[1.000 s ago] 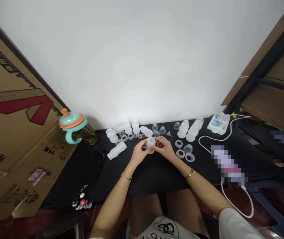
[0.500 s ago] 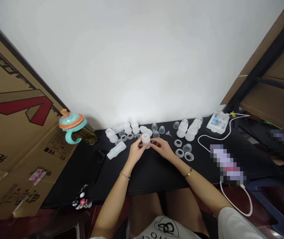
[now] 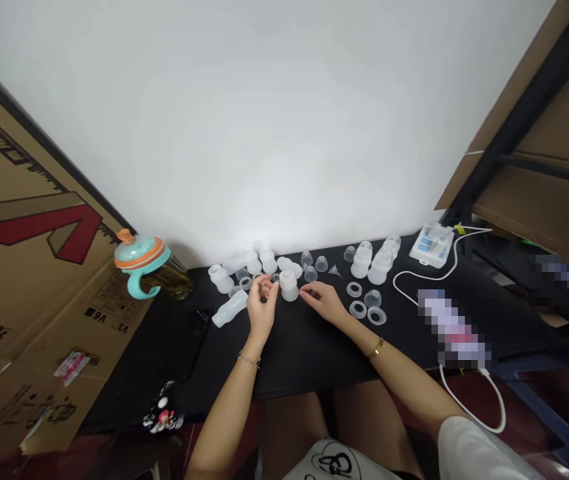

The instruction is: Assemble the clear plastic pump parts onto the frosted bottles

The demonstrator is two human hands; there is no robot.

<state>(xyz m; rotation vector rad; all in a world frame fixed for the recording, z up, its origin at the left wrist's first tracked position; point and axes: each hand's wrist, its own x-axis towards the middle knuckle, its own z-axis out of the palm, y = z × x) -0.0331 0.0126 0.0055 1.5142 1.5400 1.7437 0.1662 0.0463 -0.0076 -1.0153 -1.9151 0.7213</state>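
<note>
A frosted translucent plastic bottle body stands upright on the black table, between my hands. My left hand is just left of it, fingers bunched over a small clear ring. I cannot tell whether those fingers hold anything. My right hand lies open to the right, its fingertips close to the bottle but apparently not touching it. Another frosted bottle lies on its side farther left.
Clear cups, silicone rings, a small funnel and several upright bottles stand along the table's back. A white electric device trails a white cable at right. A teal-and-orange lidded cup stands at left beside cardboard sheets.
The bottle has gone from my hands to standing on the table. My left hand has moved left of it and my right hand has drawn back to its right.
</note>
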